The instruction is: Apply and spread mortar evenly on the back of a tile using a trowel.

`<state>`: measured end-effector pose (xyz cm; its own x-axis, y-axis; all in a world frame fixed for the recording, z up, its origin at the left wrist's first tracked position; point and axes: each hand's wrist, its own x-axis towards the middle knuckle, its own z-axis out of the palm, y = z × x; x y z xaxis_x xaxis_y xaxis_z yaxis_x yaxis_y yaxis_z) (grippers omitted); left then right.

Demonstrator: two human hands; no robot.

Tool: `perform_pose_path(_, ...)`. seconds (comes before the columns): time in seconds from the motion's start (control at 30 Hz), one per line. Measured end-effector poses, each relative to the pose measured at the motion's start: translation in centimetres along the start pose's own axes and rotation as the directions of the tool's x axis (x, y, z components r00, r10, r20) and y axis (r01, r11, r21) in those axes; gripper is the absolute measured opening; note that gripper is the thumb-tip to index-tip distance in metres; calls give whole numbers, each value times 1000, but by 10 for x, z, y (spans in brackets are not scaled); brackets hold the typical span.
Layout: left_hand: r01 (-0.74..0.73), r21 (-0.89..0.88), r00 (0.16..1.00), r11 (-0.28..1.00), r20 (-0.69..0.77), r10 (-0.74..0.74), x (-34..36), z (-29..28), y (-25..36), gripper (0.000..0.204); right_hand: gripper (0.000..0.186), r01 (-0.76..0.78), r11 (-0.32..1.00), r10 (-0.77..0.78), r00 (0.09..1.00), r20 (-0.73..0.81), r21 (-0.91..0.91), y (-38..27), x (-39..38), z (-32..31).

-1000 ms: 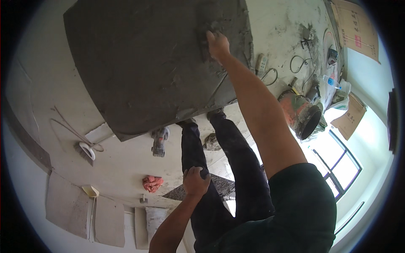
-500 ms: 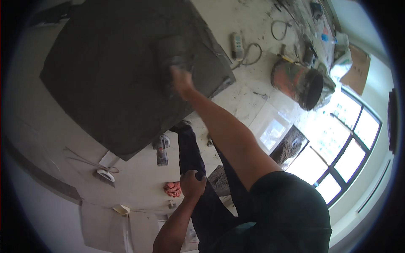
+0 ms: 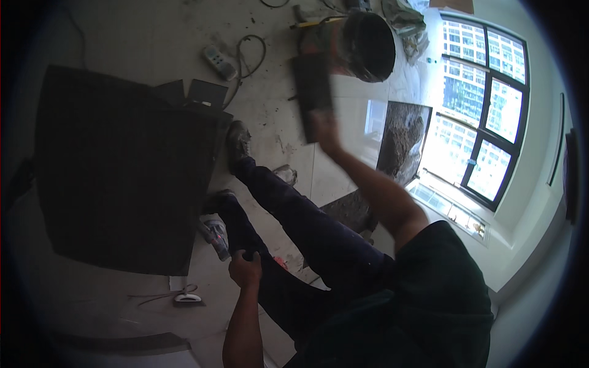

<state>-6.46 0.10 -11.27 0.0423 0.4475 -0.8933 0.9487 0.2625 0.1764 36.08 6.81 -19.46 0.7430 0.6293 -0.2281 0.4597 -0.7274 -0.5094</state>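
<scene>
My right hand (image 3: 325, 130) is closed on a dark rectangular plastering trowel (image 3: 311, 92), raised over the floor beside a bucket (image 3: 373, 48); motion blurs both a little. The bucket is stained, reddish on its side, and tipped over with its dark mouth to the right. To the left lies a large dark slab (image 3: 123, 178), its top coated in grey paste. My left hand (image 3: 245, 268) is closed round my knee, its fingers curled over the dark trouser leg (image 3: 282, 288).
A pale handheld device (image 3: 219, 62) and a looped cable (image 3: 262, 55) lie beyond the slab. A power tool (image 3: 215, 236) sits near my foot, and a white-handled trowel (image 3: 188, 299) below the slab. A dark stone-patterned panel (image 3: 402, 138) stands toward the window (image 3: 485, 104).
My right hand and the trowel have lifted off the slab and swung right, to the bucket. My view has turned with them. The left hand stays at the knee.
</scene>
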Motion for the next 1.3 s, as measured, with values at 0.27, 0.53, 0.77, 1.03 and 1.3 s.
perform_pose_path(0.27,32,166,999,986,31,-38,11,-21,4,43,29,213,416,172,936,306,-884,106,147,-175)
perform_pose_path(0.53,67,30,989,997,-135,-63,8,-12,12,40,46,-677,693,717,683,-138,246,155,64,-146)
perform_pose_path(0.77,425,-529,858,734,-22,-512,43,40,-99,64,71,-255,923,381,714,588,-289,61,-16,63)
perform_pose_path(1.03,512,-832,583,214,154,-797,54,57,-274,94,75,200,980,-153,707,691,12,-36,41,240)
perform_pose_path(1.3,38,-999,645,38,-4,-764,99,104,-406,91,65,-17,991,-82,713,697,134,-45,73,259)
